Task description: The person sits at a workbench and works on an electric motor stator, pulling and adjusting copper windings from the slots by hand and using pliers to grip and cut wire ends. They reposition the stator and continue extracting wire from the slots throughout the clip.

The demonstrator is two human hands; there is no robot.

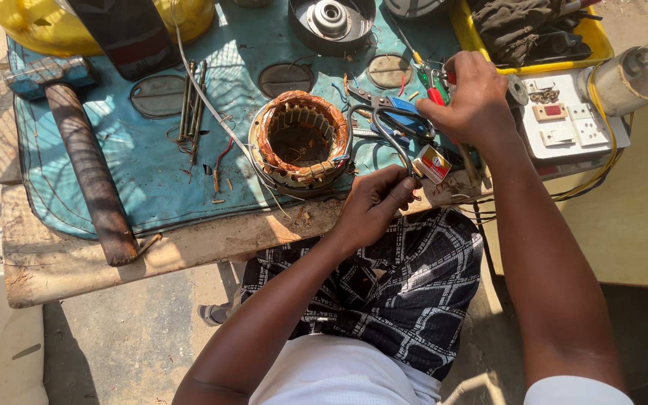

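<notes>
Bench (76,274): wooden, blue mat (114,161) over its top.

Stator (300,140): copper-wound ring, mid-mat, near the front edge, just left of both hands.

Left hand (373,202): at the front edge, fingers curled shut on a thin wire (391,142) that loops up over the mat.

Right hand (474,101): toward the right edge, closed over red-handled tools (434,94); which one it grips, cannot tell.

Small box (432,163): between the hands.

Hammer (84,150): left side.

Socket board (568,120): right edge.

Yellow tray (601,46): back right corner.
</notes>
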